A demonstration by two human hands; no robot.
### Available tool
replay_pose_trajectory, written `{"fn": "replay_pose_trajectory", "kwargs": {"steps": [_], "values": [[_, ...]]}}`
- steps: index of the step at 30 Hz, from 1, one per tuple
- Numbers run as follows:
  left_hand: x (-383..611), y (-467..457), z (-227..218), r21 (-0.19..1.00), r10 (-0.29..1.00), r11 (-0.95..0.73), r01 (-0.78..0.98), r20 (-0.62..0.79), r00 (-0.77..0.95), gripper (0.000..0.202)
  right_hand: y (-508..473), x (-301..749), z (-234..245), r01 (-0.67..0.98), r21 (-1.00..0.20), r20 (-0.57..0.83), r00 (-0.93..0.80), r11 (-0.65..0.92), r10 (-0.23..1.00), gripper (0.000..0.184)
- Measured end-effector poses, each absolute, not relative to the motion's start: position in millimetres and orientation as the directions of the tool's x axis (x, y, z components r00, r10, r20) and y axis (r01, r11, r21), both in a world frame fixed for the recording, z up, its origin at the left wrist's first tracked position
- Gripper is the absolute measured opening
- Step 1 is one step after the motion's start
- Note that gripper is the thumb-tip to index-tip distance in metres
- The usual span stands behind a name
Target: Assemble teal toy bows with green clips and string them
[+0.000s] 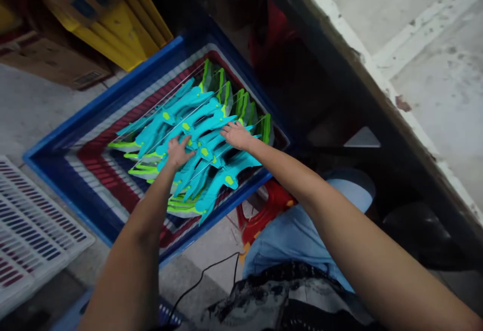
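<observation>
A blue tray (pixel 68 137) on the floor holds several turquoise and lime-green plastic toy parts (pixel 196 140) laid in overlapping rows, with thin wires across them. My left hand (pixel 177 152) rests on the parts near the middle of the pile, fingers bent down onto them. My right hand (pixel 236 135) lies flat on the parts at the right side of the pile, fingers stretched out toward the left. Neither hand is lifting a part.
A white slatted grate (pixel 30 220) lies at the lower left. Yellow and brown cartons (pixel 109 14) stand behind the tray. A red stool (pixel 269 205) sits under my knee, a black cable (pixel 204 275) runs on the floor, and a dark table edge (pixel 362 74) rises at the right.
</observation>
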State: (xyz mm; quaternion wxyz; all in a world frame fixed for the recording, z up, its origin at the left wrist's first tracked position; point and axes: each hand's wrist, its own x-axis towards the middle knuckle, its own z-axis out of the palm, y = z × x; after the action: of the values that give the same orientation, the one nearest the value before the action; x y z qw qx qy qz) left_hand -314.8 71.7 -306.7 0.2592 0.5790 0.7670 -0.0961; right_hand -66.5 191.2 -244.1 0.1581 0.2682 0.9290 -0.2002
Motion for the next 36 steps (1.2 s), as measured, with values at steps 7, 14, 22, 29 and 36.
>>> {"fn": "replay_pose_trajectory", "kwargs": {"steps": [7, 14, 22, 29, 36], "values": [[-333, 97, -306, 0.151, 0.758, 0.147, 0.978, -0.652, -0.014, 0.091, 194, -90, -285, 0.509, -0.222, -0.482, -0.799, 0.832, 0.36, 0.045], [-357, 100, -304, 0.33, 0.846, 0.184, 0.926, -0.533, 0.022, 0.087, 186, -66, -267, 0.484, -0.263, -0.39, -0.844, 0.835, 0.367, 0.042], [-299, 61, -320, 0.406, 0.93, 0.215, 0.888, -0.364, -0.059, 0.067, 148, -20, -283, 0.464, -0.204, -0.305, -0.867, 0.862, 0.395, 0.048], [-283, 54, -316, 0.336, 0.954, 0.126, 0.934, -0.3, -0.021, 0.058, 138, -14, -288, 0.443, -0.194, -0.273, -0.881, 0.875, 0.386, 0.052], [-299, 69, -303, 0.426, 0.979, 0.104, 0.898, -0.201, -0.018, 0.06, 130, -12, -287, 0.493, -0.213, -0.273, -0.859, 0.844, 0.433, 0.052]]}}
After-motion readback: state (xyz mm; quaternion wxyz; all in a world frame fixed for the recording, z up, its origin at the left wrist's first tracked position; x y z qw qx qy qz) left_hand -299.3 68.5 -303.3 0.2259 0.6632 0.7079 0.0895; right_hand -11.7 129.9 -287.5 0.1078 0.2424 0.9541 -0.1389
